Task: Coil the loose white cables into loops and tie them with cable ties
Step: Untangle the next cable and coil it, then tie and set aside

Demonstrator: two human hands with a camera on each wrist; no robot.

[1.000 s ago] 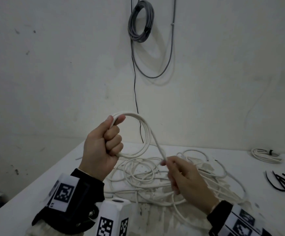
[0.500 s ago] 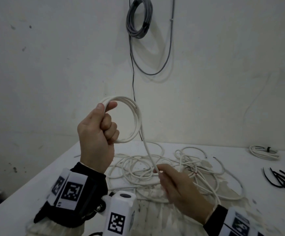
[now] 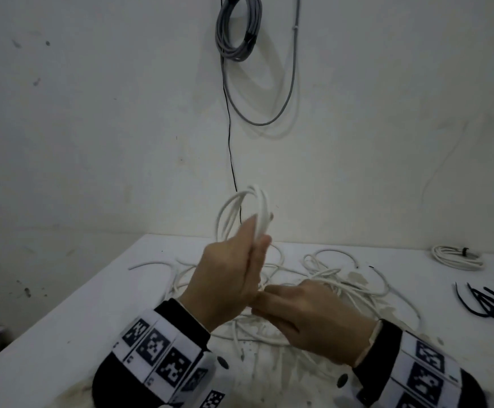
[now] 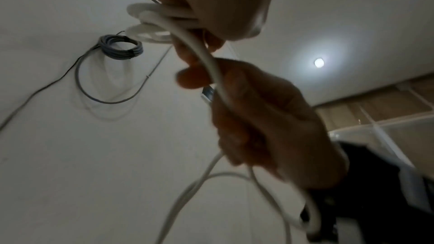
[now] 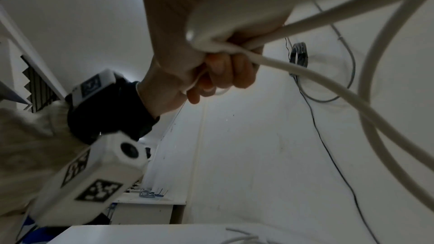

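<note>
My left hand (image 3: 240, 269) is raised above the table and grips a small coil of white cable (image 3: 241, 209), whose loops stand up over the fingers. Right below its heel, my right hand (image 3: 272, 301) pinches the strand that runs off the coil. In the left wrist view the coil (image 4: 150, 23) sits in the left hand's fingers and the right hand (image 4: 263, 114) is curled round the strand (image 4: 218, 73). The rest of the loose white cable (image 3: 337, 279) lies tangled on the table behind my hands. Black cable ties (image 3: 493, 307) lie at the right.
One coiled, tied white cable (image 3: 455, 257) lies at the table's far right. A grey cable coil (image 3: 238, 28) hangs on the wall above, with a thin black wire (image 3: 231, 148) running down. The white table (image 3: 63, 334) ends at its left edge.
My left hand has come down and turned, so the coil now shows nearly edge-on. My right hand has moved up to the left hand, bringing the strand to the coil.
</note>
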